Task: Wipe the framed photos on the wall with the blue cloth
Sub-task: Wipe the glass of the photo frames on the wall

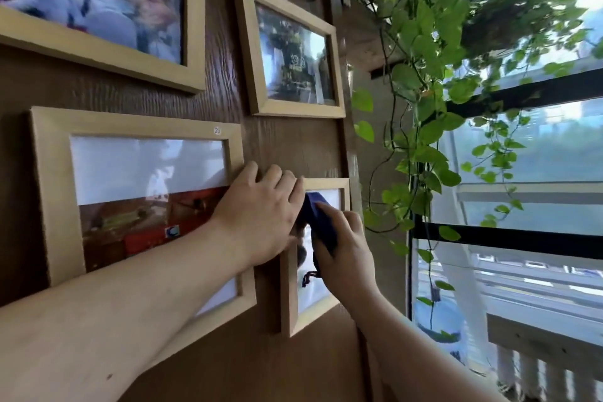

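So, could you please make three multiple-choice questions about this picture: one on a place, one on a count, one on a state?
1. Where is the dark blue cloth?
A. On the small light-wood frame at lower right
B. On the large top-left frame
C. On the window rail

2. How many wooden frames show on the brown wood-grain wall, counting those cut off by the picture's edge?
A. Three
B. Five
C. Seven

3. What is the left hand doing?
A. Holding the cloth
B. Lying flat, partly on the wide light-wood frame at lower left
C. Touching the green trailing vine

Answers:
1 A: the right hand presses the cloth on that frame's glass.
2 B: two above, one in the middle, two below.
3 B: its fingers are spread and empty.
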